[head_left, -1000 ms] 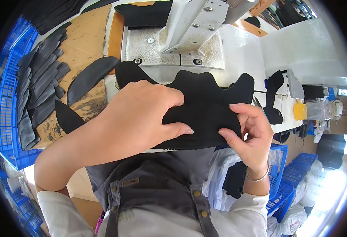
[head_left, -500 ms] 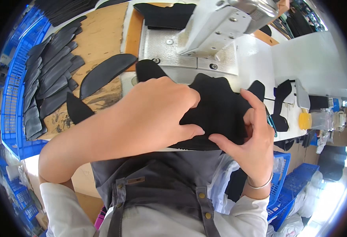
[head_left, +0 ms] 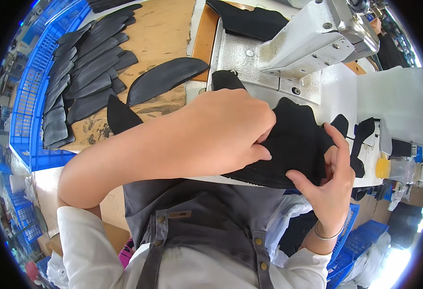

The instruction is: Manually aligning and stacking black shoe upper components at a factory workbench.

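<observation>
A black fabric piece [head_left: 293,142] with a wavy upper edge lies in front of the sewing machine [head_left: 307,45], close to the table's near edge. My left hand [head_left: 235,127] reaches across it from the left, fingers curled down and thumb drawn in, closed on the fabric; the fingertips are partly hidden. At the right end of the piece, my right hand [head_left: 334,166] grips its edge, the thumb in front, the forefinger stretched up and the other fingers bent at the edge. Black flaps [head_left: 227,81] stick out beyond my left hand.
Overlapping dark curved pieces [head_left: 93,62] cover the board at left, beside a blue basket [head_left: 26,106]. One larger curved piece [head_left: 168,77] lies separately. Black fabric [head_left: 247,21] rests behind the machine plate. At right are a narrow black piece [head_left: 360,144] and a yellow-lidded jar [head_left: 399,170].
The whole view has shifted, so table and machine appear farther right. My left thumb has drawn closer to its fingers. Both hands remain at the black fabric.
</observation>
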Available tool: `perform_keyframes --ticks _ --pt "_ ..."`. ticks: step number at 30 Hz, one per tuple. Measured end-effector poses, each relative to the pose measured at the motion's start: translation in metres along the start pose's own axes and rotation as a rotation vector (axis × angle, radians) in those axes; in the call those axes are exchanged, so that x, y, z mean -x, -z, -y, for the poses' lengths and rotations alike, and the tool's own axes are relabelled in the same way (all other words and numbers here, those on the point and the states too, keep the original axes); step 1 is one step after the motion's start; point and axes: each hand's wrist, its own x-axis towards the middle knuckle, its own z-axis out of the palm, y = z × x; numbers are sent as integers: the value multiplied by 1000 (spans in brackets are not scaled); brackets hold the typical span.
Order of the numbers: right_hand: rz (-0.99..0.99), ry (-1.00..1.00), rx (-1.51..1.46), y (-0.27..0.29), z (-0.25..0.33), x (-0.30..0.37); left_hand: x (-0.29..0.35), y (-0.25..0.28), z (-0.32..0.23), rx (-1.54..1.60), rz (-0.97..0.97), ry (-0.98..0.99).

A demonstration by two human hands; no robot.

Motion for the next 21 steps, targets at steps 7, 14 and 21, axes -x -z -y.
perform_keyframes --ticks 7,14,21 --pt "3 15 5 1 0 -2 3 -2 1 23 -29 6" --pt "6 12 -7 4 -2 1 12 -9 -10 72 -176 6" --pt "36 76 -57 7 -3 -1 16 -69 -44 -446 -322 -135"
